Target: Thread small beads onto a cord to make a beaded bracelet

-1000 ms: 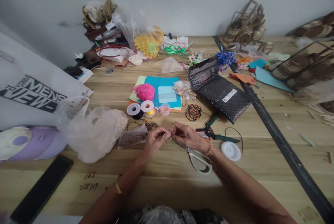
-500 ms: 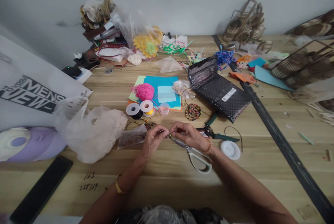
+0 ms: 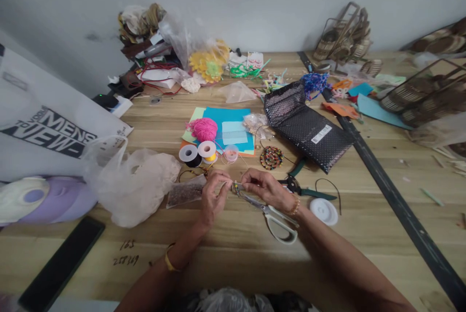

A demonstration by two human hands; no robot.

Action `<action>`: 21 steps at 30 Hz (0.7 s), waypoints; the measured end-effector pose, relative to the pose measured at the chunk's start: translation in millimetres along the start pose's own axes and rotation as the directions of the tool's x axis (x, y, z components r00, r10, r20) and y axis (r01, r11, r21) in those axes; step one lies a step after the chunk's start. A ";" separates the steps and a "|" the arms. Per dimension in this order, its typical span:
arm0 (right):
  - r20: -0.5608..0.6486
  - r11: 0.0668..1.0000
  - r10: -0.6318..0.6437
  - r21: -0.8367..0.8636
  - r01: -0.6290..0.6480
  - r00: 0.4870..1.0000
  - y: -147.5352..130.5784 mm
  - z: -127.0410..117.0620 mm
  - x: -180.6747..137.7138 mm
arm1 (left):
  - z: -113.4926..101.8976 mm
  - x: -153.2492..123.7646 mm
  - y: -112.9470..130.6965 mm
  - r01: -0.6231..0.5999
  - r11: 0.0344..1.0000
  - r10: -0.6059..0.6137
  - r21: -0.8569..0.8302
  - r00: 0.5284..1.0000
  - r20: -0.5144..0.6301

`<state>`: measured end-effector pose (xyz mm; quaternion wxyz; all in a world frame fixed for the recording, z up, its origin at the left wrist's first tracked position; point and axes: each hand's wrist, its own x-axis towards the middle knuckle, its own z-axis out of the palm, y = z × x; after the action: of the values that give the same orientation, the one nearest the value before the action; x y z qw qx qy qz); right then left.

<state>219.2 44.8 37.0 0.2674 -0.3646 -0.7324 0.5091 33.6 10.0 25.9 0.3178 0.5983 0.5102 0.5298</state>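
Note:
My left hand (image 3: pixel 213 195) and my right hand (image 3: pixel 264 187) meet over the wooden table (image 3: pixel 233 249), fingertips pinched together on a small beaded piece (image 3: pixel 236 187) between them. The piece is too small to make out fully. White-handled scissors (image 3: pixel 274 217) lie under my right wrist. A small clear bag of dark beads (image 3: pixel 185 192) rests just left of my left hand. Beyond the hands sit a coil of colourful beads (image 3: pixel 271 157) and spools of thread (image 3: pixel 198 152).
A pink yarn ball (image 3: pixel 204 128) lies on blue paper sheets (image 3: pixel 229 125). Green-handled pliers (image 3: pixel 302 188) and a white spool (image 3: pixel 324 210) lie to the right. A black mesh pouch (image 3: pixel 309 130), plastic bag (image 3: pixel 134 183), black phone (image 3: pixel 60 263) and back-wall clutter surround the work spot.
Both hands stayed pinched together on the small piece, with only slight finger shifts. The view moved a little, so everything sits slightly lower and to the right.

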 end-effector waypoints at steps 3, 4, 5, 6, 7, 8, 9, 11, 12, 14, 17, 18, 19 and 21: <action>0.031 0.998 -0.028 -0.054 0.030 0.999 0.5 0.7 1.9 | -0.4 1.4 0.2 0.055 0.996 -0.053 -0.071 0.998 0.032; 0.055 0.998 -0.036 -0.059 0.039 0.998 0.2 0.8 2.4 | -0.3 1.7 0.5 0.110 0.985 -0.104 -0.133 0.993 0.056; 0.080 0.997 -0.042 -0.054 0.046 0.996 0.0 0.7 2.9 | 0.0 2.0 1.0 0.178 0.963 -0.165 -0.202 0.983 0.080; 0.096 0.998 -0.046 -0.043 0.050 0.994 0.0 0.5 3.3 | 0.4 2.4 1.8 0.247 0.930 -0.228 -0.271 0.969 0.099; 0.107 0.998 -0.048 -0.027 0.051 0.993 0.3 0.3 3.6 | 0.7 3.0 2.8 0.309 0.890 -0.287 -0.335 0.951 0.114; 0.111 0.999 -0.051 -0.007 0.052 0.993 1.1 -0.1 3.8 | 1.2 3.6 4.0 0.355 0.848 -0.333 -0.394 0.934 0.126; 0.109 0.998 -0.055 0.015 0.054 0.992 2.3 -0.4 4.0 | 1.6 4.4 5.1 0.387 0.807 -0.368 -0.446 0.920 0.133; 0.104 0.997 -0.055 0.066 0.049 0.993 5.1 -1.1 4.2 | 2.4 6.1 6.8 0.432 0.729 -0.423 -0.532 0.894 0.147; 0.100 0.994 -0.050 0.098 0.040 0.994 6.3 -1.4 4.3 | 2.9 6.8 7.1 0.458 0.691 -0.452 -0.560 0.878 0.160; 0.100 0.985 -0.030 0.173 0.012 0.995 7.4 -2.2 4.3 | 3.9 7.9 6.5 0.511 0.623 -0.513 -0.592 0.839 0.184; 0.117 0.955 0.003 0.295 -0.038 0.993 5.1 -4.5 4.6 | 5.3 8.0 3.5 0.545 0.578 -0.551 -0.608 0.810 0.201; 0.118 0.941 0.014 0.334 -0.053 0.993 3.9 -5.4 4.7 | 5.7 7.7 2.4 0.542 0.575 -0.548 -0.613 0.811 0.203; 0.113 0.925 0.027 0.374 -0.068 0.993 2.8 -6.3 4.9 | 6.0 7.4 1.4 0.538 0.575 -0.540 -0.617 0.816 0.207; 0.090 0.877 0.061 0.471 -0.097 0.994 2.0 -6.8 5.3 | 6.4 6.7 -0.3 0.536 0.576 -0.525 -0.617 0.822 0.223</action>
<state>221.8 53.3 37.5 0.3007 -0.2989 -0.5789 0.6965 39.1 17.4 26.2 0.6541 0.2715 0.4433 0.5495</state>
